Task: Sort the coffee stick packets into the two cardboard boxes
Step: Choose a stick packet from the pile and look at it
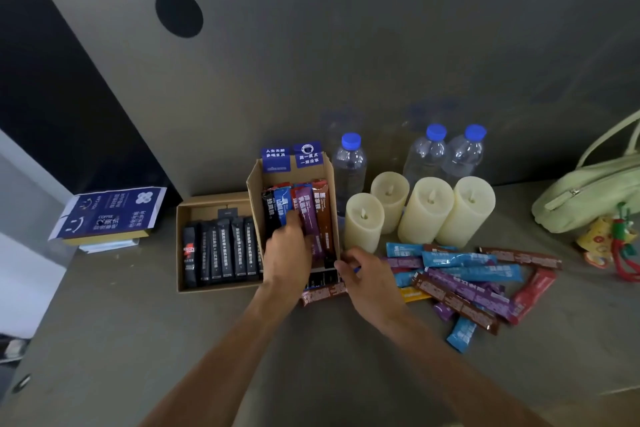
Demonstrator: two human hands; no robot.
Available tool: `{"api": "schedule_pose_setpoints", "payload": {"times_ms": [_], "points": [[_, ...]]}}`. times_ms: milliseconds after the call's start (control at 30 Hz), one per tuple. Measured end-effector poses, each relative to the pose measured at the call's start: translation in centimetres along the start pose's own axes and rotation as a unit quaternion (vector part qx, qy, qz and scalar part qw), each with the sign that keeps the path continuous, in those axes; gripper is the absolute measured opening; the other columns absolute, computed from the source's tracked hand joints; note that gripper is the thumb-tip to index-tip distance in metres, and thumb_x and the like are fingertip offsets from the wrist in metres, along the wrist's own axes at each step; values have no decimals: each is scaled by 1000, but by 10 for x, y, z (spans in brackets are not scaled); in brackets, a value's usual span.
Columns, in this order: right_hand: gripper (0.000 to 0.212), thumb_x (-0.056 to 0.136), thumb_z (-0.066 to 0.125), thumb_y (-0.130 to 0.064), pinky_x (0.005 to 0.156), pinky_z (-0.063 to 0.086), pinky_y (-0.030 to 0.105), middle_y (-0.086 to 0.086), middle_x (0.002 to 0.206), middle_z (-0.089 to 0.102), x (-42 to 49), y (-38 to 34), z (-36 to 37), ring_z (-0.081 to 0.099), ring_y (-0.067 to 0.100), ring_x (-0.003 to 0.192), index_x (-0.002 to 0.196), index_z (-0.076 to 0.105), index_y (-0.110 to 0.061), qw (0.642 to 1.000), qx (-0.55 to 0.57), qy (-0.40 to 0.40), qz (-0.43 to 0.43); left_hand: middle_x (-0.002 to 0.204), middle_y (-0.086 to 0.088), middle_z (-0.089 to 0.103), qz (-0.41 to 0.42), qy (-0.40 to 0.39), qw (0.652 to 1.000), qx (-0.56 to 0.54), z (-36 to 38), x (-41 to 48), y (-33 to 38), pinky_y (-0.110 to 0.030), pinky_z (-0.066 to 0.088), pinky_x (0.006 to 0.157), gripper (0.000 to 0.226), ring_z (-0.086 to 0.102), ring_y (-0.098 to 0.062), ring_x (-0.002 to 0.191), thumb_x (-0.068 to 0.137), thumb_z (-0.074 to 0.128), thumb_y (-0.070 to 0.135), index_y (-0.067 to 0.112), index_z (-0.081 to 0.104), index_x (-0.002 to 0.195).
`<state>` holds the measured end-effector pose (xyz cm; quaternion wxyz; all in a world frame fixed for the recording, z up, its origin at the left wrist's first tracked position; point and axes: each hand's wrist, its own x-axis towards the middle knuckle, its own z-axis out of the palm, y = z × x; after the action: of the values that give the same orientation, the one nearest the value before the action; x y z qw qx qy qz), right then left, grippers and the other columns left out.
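Note:
Two cardboard boxes stand side by side. The left box (pixel 180 246) holds a row of black coffee sticks (pixel 225 250). The taller right box (pixel 254 191) holds coloured sticks (pixel 306 204) standing upright. My left hand (pixel 287 253) reaches into the right box, fingers on the blue and black sticks there. My right hand (pixel 367 274) rests at that box's front right corner, fingers curled, a bit of blue showing at the fingertips. A loose pile of coloured sticks (pixel 474 277) lies on the table to the right. One brown stick (pixel 322 293) lies in front of the box.
Several cream pillar candles (pixel 426 215) and three water bottles (pixel 349 166) stand behind the pile. A green bag (pixel 588 198) with a red charm sits far right. A blue printed box lid (pixel 110 211) lies on books at the left. A grey wall rises behind.

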<state>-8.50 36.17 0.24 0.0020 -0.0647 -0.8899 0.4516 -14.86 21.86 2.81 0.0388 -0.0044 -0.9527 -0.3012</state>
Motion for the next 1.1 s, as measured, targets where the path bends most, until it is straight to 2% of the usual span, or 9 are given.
{"api": "schedule_pose_setpoints", "payload": {"times_ms": [167,367,467,633,733,833,967,1033,1100], "points": [[12,99,58,-31,73,59,23,-9,96,71,1,4,1,67,2,85,103,64,-21,1000,1,1,-18,108,-2,63,102,-7,992,78,4,-9,-4,-36,59,69,29,67,-21,90,93,60,15,18,47,118],[12,99,57,-32,72,58,22,-9,93,68,1,3,-1,66,3,84,101,62,-22,1000,-10,-5,-25,120,-4,51,130,-9,979,159,7,-7,-5,-37,56,84,57,60,-23,101,83,67,6,18,40,132],[11,99,57,-32,70,56,19,-12,91,67,1,2,-2,65,1,82,99,61,-22,999,-13,-7,-31,121,-3,49,137,-12,977,163,9,-8,-7,-39,56,84,58,60,-23,101,83,66,4,19,41,132],[14,99,57,-34,76,59,27,-7,98,69,1,2,-3,67,5,88,102,61,-21,999,-25,-10,-35,121,-2,48,142,-5,972,186,9,-10,-3,-37,56,84,55,58,-22,104,84,65,5,20,43,132],[14,99,58,-33,73,56,21,-6,97,70,2,1,-3,66,4,86,102,62,-20,999,-31,-6,-39,122,-2,49,147,-3,969,201,10,-11,-1,-36,56,83,53,57,-22,106,85,66,8,19,43,131],[16,97,60,-33,70,51,15,-6,95,72,0,2,-5,64,2,81,101,65,-18,999,-11,-9,-37,122,-2,50,142,-6,972,188,9,-13,0,-37,58,80,53,59,-22,106,84,67,9,19,43,130],[25,95,62,-39,75,59,27,-5,97,72,-21,16,-21,68,3,81,107,66,-17,998,56,-26,-8,118,-7,56,122,18,983,133,6,-32,-4,-45,55,85,52,59,-28,105,79,68,4,16,50,126],[19,95,63,-39,74,57,24,-8,96,70,-38,32,-34,67,2,80,103,66,-22,999,47,-10,4,114,-9,56,119,65,988,67,10,-56,-1,-46,51,87,43,56,-29,104,79,65,1,14,55,119],[8,93,67,-33,74,55,19,-12,91,69,-56,54,-51,67,0,79,98,65,-27,999,34,31,28,108,-7,57,163,92,982,7,25,-87,12,-41,46,85,35,55,-27,99,81,63,-1,14,59,112]]}}
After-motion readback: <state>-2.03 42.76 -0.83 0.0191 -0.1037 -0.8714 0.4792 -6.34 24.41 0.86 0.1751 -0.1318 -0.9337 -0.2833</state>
